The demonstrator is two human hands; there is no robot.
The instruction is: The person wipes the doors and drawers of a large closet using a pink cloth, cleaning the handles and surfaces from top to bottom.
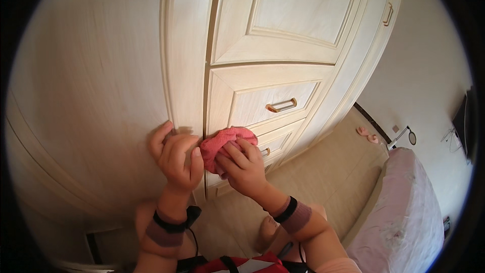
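My right hand [242,167] presses a bunched pink cloth [227,140] against the front of a cream wooden wardrobe [189,45], beside the left edge of its drawers. Just left of the cloth is my left hand [176,155], fingers apart and curled, with no object visible in it. Its fingertips are at the vertical moulding [165,64] of the wardrobe; whether they touch it is hard to tell. Above and right of the cloth, the upper drawer [269,91] carries a gold and clear handle [281,105]. A lower drawer handle [266,152] shows partly past my right hand.
A bed with a pale pink cover [401,197] stands at the right, across the tiled floor [310,174]. Pink slippers [367,135] lie by the far wall, near a white stand with a round head [411,136]. A dark screen [464,125] is at the far right.
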